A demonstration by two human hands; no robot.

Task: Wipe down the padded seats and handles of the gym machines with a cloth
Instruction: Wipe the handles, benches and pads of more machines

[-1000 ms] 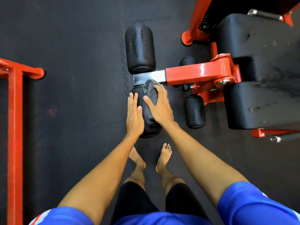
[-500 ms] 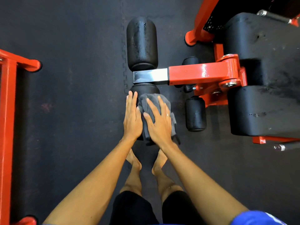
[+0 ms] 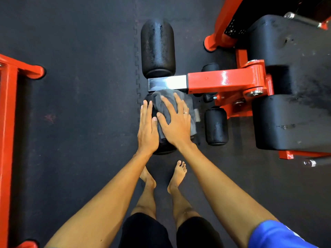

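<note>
Your right hand (image 3: 174,125) has slid the grey cloth (image 3: 189,104) up the foam roller (image 3: 164,149) toward the steel bar (image 3: 166,83), fingers (image 3: 179,102) spread flat; your left hand (image 3: 147,129) presses alongside, fingers straight and together.

place: gym | evidence: red steel machine frame (image 3: 223,80); black foam roller pads (image 3: 157,47); interlocking rubber floor mat (image 3: 80,42)

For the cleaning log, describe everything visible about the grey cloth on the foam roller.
The soft grey cloth is crumpled and folded, draped over the near black foam roller pad, its far edge reaching the chrome bar. The right hand presses flat on it with straight, spread fingers. The left hand lies on the pad beside it.
</note>
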